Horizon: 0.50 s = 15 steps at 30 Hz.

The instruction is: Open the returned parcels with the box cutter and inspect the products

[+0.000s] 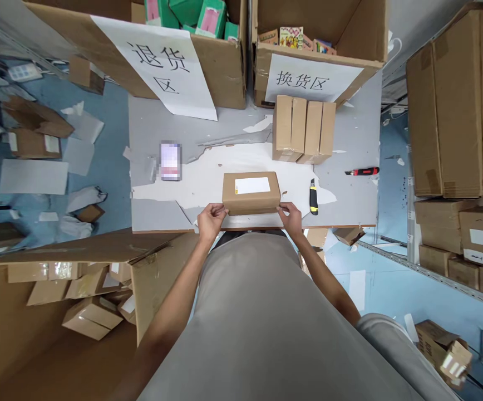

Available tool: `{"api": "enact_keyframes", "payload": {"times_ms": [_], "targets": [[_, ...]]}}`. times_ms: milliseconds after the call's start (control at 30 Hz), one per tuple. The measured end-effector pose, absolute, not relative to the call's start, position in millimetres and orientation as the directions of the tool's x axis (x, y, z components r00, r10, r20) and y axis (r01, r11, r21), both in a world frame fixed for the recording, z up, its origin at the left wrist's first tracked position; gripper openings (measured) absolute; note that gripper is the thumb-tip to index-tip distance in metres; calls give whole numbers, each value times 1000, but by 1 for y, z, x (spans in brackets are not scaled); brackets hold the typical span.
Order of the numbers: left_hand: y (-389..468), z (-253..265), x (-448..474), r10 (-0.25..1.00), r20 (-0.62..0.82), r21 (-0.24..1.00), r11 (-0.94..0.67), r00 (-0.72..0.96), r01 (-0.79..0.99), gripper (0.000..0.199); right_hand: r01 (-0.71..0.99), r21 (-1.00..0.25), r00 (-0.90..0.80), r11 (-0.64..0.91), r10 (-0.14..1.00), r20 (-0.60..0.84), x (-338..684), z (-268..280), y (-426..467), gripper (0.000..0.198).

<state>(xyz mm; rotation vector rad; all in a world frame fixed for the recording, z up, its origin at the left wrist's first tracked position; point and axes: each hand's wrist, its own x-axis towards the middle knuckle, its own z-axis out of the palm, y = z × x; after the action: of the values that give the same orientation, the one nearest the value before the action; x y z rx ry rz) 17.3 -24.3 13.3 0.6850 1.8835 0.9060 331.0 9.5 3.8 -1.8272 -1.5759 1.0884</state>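
Note:
A closed brown cardboard box (251, 204) with a white label (252, 185) on top lies near the front edge of the table. My left hand (211, 220) grips its lower left corner with thumb and fingers pinched together. At the lower right corner, my right hand (290, 217) pinches the same box. To the right of it lies a box cutter (314, 197) with a black and yellow handle. Another box cutter (362, 171), red and black, rests farther right. A phone-like item (170, 161), blurred out, lies to the left.
Several small cardboard boxes (304, 131) stand behind the cutters. At the back, two large cartons with paper signs hold goods: the left carton (225, 69) green packs, the right carton (366, 58) small boxes. A big open carton (153, 284) with boxes stands at lower left; shelves flank the right.

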Motion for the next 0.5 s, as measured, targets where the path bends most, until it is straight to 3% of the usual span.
{"api": "enact_keyframes", "payload": {"times_ms": [133,267,400,500], "targets": [[-7,25,13,794,-430,821,542,-429,181,25,549,-811,39,-203,975,-218,331,18,30,36],[5,25,4,787,-479,738,601,-390,306,25,541,-806,31,-238,964,-264,330,19,35,30],[25,22,0,824,-439,721,561,-359,406,49,538,-805,14,-253,957,-291,344,14,46,28],[59,25,10,877,-323,764,463,-355,449,64,513,-815,164,-268,963,-214,373,11,78,47]]}}
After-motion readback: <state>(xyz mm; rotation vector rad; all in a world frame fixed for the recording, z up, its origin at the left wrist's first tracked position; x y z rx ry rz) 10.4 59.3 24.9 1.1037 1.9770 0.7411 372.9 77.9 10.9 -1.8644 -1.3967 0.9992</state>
